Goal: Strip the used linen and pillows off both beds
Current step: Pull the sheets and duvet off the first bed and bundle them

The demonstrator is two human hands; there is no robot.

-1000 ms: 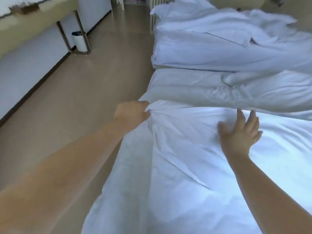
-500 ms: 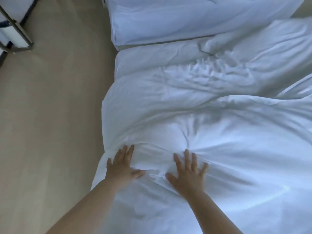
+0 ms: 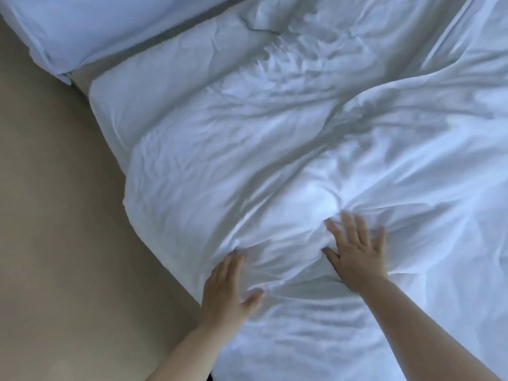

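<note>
Vs half a second ago, right hand (image 3: 356,254) sits further inboard, left hand (image 3: 228,287) at the left edge of the bed (image 3: 110,111), both flat and wide on the duvet (image 3: 275,174), gripping nothing; looks soft, light, bulky, so bunch a fistful at that edge.

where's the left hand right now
Head view, lower centre: the left hand lies flat on the duvet near its left edge, beside the floor, with the right hand just to its right.

Floor (image 3: 55,243) is lying open along the bed's (image 3: 110,114) left edge; bunched duvet (image 3: 275,166) is blocking its top, second bed (image 3: 82,28) flanking beyond.
</note>
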